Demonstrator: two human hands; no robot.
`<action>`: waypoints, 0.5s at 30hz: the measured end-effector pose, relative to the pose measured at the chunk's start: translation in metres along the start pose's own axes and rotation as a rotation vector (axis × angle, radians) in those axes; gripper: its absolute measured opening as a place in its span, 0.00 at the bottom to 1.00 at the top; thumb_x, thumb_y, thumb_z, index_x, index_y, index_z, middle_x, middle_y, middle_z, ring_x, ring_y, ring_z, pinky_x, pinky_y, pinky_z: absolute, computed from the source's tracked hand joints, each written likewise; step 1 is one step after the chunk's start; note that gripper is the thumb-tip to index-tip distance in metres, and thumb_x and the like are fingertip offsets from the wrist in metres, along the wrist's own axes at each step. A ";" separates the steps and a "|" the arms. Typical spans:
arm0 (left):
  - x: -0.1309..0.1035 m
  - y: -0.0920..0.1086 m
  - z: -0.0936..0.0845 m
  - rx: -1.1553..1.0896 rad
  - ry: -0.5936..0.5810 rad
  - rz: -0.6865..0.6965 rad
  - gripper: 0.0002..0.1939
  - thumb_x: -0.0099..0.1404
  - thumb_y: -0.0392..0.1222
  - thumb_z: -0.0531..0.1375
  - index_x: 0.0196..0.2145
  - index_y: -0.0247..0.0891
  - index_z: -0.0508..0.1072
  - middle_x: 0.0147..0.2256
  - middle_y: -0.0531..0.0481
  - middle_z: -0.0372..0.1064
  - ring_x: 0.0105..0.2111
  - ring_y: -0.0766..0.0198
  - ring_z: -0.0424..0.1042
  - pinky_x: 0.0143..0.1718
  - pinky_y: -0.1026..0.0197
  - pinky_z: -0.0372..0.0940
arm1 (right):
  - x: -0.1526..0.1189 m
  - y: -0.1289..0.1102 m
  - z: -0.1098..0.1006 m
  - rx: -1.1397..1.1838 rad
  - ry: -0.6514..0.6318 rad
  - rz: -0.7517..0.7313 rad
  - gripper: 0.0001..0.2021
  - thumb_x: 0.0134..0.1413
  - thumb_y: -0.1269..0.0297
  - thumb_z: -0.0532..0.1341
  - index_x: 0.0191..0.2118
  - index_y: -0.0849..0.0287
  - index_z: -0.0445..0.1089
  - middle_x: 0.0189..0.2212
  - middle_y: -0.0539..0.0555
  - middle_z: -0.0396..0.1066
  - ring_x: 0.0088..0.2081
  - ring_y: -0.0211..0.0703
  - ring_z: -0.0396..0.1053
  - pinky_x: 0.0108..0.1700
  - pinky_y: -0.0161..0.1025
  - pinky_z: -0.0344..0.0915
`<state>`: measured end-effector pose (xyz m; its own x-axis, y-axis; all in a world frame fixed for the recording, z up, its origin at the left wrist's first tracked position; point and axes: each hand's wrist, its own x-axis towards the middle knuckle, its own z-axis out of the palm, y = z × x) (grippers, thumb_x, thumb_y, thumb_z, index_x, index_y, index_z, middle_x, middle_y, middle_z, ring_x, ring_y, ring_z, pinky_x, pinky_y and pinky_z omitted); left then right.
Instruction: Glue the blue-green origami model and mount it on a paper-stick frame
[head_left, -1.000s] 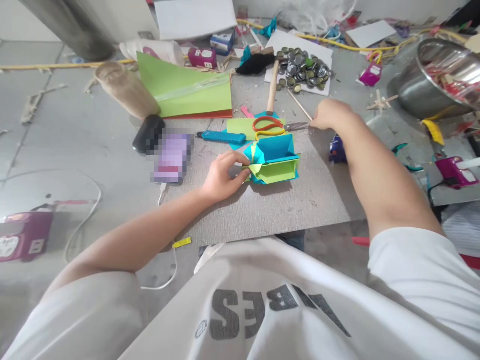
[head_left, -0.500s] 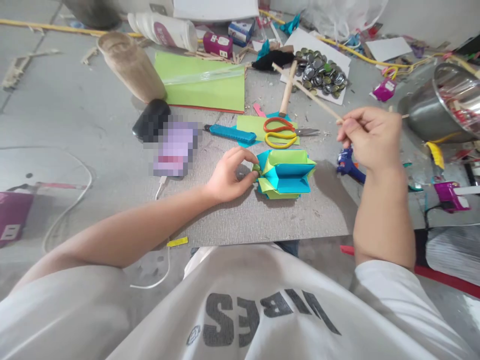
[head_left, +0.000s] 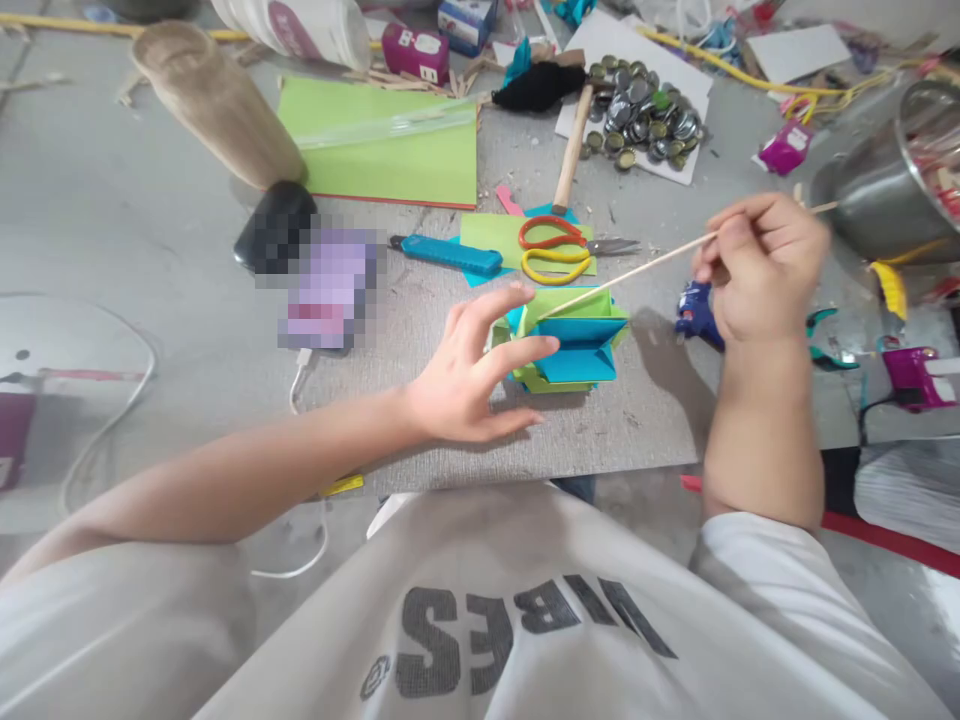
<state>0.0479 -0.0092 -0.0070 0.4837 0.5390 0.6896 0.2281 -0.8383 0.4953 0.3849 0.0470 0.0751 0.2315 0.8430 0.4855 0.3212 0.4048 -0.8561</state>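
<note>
A folded paper piece (head_left: 577,335) in blue and light green lies on its side near the table's front edge. My left hand (head_left: 480,365) spreads its fingers over the left end of it, and the fingertips may touch the paper. Between the thumb and fingers of my right hand (head_left: 769,260) is a thin wooden stick (head_left: 637,268). It slants down to the left, its far tip at the paper piece. Just beyond the paper lie scissors (head_left: 559,250) with orange and yellow handles and a blue utility knife (head_left: 450,255).
A hammer (head_left: 574,150) lies beside a pile of bottle caps (head_left: 649,115). Green paper sheets (head_left: 382,150), a wooden vase (head_left: 217,105) and a phone (head_left: 326,290) are to the left. A blue glue gun (head_left: 697,312) and a metal pot (head_left: 877,160) stand right.
My left hand has let go of the paper piece's left end and opened above it. The stick in my right hand has swung from pointing up and away to pointing down at the paper.
</note>
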 end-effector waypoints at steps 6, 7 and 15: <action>0.010 -0.004 0.002 0.054 -0.190 -0.107 0.29 0.71 0.45 0.69 0.66 0.49 0.68 0.77 0.33 0.67 0.75 0.32 0.71 0.70 0.29 0.71 | 0.011 0.016 -0.001 0.161 0.212 0.033 0.19 0.48 0.47 0.73 0.32 0.49 0.64 0.21 0.44 0.55 0.20 0.37 0.54 0.24 0.40 0.52; 0.011 -0.006 -0.001 0.048 -0.179 -0.099 0.28 0.70 0.40 0.68 0.64 0.49 0.68 0.76 0.33 0.67 0.75 0.33 0.71 0.69 0.30 0.73 | 0.013 0.016 -0.004 0.172 0.215 0.057 0.21 0.46 0.45 0.73 0.32 0.48 0.61 0.22 0.44 0.54 0.21 0.38 0.55 0.24 0.40 0.53; 0.015 -0.034 -0.008 -0.117 0.116 -0.152 0.13 0.76 0.42 0.64 0.55 0.49 0.69 0.63 0.38 0.79 0.62 0.45 0.82 0.57 0.40 0.80 | 0.014 0.000 -0.019 0.025 0.145 0.142 0.37 0.44 0.27 0.70 0.36 0.50 0.49 0.29 0.48 0.54 0.29 0.43 0.57 0.30 0.42 0.59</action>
<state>0.0405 0.0279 -0.0088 0.3492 0.6699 0.6552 0.1878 -0.7351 0.6514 0.4052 0.0520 0.0855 0.4033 0.8331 0.3784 0.2530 0.2959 -0.9211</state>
